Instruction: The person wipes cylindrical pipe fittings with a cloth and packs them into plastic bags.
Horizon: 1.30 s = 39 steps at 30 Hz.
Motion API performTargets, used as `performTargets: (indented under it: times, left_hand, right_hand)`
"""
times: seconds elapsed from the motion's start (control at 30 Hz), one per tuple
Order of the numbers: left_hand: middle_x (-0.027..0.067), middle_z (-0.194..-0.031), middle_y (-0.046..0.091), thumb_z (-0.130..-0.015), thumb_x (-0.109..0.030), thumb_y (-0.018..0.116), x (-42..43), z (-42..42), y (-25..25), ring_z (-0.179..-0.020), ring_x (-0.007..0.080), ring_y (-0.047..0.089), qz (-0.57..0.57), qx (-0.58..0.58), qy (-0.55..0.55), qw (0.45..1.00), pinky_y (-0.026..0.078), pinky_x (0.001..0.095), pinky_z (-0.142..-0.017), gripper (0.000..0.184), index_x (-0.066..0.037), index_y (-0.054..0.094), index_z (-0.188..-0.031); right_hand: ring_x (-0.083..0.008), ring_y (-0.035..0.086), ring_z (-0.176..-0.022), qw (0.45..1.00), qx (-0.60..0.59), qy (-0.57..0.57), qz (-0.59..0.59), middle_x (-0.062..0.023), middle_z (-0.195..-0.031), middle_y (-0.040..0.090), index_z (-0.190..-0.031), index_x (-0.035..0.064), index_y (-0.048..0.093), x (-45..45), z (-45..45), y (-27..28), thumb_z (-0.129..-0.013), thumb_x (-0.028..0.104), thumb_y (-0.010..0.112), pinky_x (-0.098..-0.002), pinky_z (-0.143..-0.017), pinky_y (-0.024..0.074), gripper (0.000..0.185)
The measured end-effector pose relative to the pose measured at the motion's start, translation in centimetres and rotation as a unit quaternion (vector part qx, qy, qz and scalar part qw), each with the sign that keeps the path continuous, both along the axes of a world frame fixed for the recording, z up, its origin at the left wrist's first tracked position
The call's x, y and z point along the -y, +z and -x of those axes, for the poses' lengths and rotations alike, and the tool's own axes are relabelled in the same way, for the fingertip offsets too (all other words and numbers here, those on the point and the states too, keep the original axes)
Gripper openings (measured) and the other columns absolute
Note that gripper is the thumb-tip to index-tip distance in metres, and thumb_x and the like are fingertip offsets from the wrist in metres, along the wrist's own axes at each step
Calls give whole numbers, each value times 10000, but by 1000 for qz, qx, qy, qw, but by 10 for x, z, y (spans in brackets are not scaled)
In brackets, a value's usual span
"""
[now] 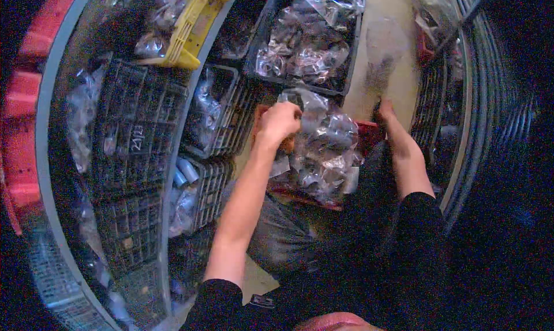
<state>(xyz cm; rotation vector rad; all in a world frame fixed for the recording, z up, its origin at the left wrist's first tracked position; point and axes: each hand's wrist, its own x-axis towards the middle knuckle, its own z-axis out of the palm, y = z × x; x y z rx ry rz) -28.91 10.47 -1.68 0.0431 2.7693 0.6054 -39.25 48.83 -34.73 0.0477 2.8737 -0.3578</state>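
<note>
A red crate (369,130) heaped with clear plastic bags (326,140) is in front of me. My left hand (281,122) is closed at the crate's left side, beside the bags. Something orange-brown shows just under its fingers, but what they grip is hidden. My right hand (385,110) reaches down past the crate's right corner, near the pale floor. Its fingers are dark and blurred, so their pose does not show.
A black crate (345,84) of bagged parts stands beyond the red one. Black crates (213,152) line the left, some holding blue items. A yellow crate (183,48) sits at upper left behind a grey rail (43,106). More dark crates (430,94) are at right.
</note>
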Motion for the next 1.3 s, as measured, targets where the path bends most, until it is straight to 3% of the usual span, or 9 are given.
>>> performTargets:
  times: [0.17, 0.27, 0.43, 0.67, 0.73, 0.8, 0.9, 1.13, 1.3]
  left_hand:
    - [175, -1092, 735, -719, -299, 805, -19, 23, -62, -1026, 367, 707, 97, 75, -13, 992, 567, 483, -880, 366, -129, 744, -1039]
    - [176, -986, 741, -689, -270, 831, 7, 29, -107, -898, 355, 718, -110, 31, -54, 992, 568, 451, -773, 439, -106, 702, -1076]
    - [103, -852, 720, -727, -120, 824, 14, 9, 59, -802, 180, 691, -164, 7, 6, 986, 545, 344, -728, 468, -86, 678, -1170]
    - [44, -1032, 687, -853, -107, 789, 14, -53, 120, -929, 166, 660, -358, -68, -20, 931, 530, 307, -860, 401, -67, 624, -1217]
    - [66, -1061, 672, -887, -95, 750, 29, -53, 87, -1023, 191, 645, -707, -186, 158, 664, 511, 344, -958, 283, -62, 631, -1141]
    - [105, -1155, 668, -913, -88, 711, 18, -79, 112, -1130, 233, 626, -763, -157, 169, 604, 483, 378, -1026, 185, -59, 629, -1077]
    - [121, -1145, 716, -866, -43, 760, 10, -89, 108, -1170, 245, 635, -407, -221, -67, 884, 465, 376, -1047, 152, -48, 680, -996]
    - [76, -1036, 716, -820, -20, 825, 21, -94, 90, -989, 149, 685, -620, -175, -6, 765, 578, 317, -837, 236, -43, 653, -979]
    - [49, -1071, 675, -807, -33, 840, 7, -87, 80, -1008, 174, 690, -553, -202, 58, 807, 582, 325, -843, 456, -76, 557, -1162]
  right_hand:
    - [-431, 611, -1161, 938, -284, 4, 198, -232, -1246, 642, -1373, 24, 529, 19, -14, 111, -872, 192, 739, -478, -987, 508, 568]
    - [-358, 650, -1133, 899, -312, -34, 306, -189, -1224, 665, -1411, 45, 499, 60, -58, 253, -913, 143, 707, -430, -962, 529, 548]
    - [-196, 663, -1027, 751, -132, -21, 646, -84, -1213, 658, -1460, 98, 454, 125, -134, 312, -909, 90, 737, -361, -908, 542, 619]
    - [-177, 648, -961, 747, 22, 127, 653, -115, -1158, 665, -1393, 69, 468, 180, -163, 378, -924, 216, 745, -321, -848, 541, 565]
    - [-171, 647, -961, 734, 34, 82, 674, -116, -1148, 666, -1361, 59, 480, 183, -166, 378, -961, 255, 702, -303, -828, 539, 497]
    - [-156, 648, -978, 582, 202, -48, 786, -119, -1164, 662, -1315, 55, 492, 183, -167, 369, -1026, 310, 589, -278, -813, 530, 399]
    - [-150, 630, -1003, 631, 146, 9, 762, -71, -1155, 652, -1323, 77, 536, 194, -178, 362, -1036, 328, 572, -306, -830, 536, 383]
    - [-142, 631, -860, 674, 133, -7, 726, -61, -1096, 650, -1342, 100, 547, 196, -184, 382, -1016, 387, 619, -310, -655, 544, 441]
    - [-127, 578, -761, 735, 86, -31, 672, -56, -976, 620, -1312, 112, 497, 202, -186, 412, -1043, 385, 559, -298, -613, 493, 388]
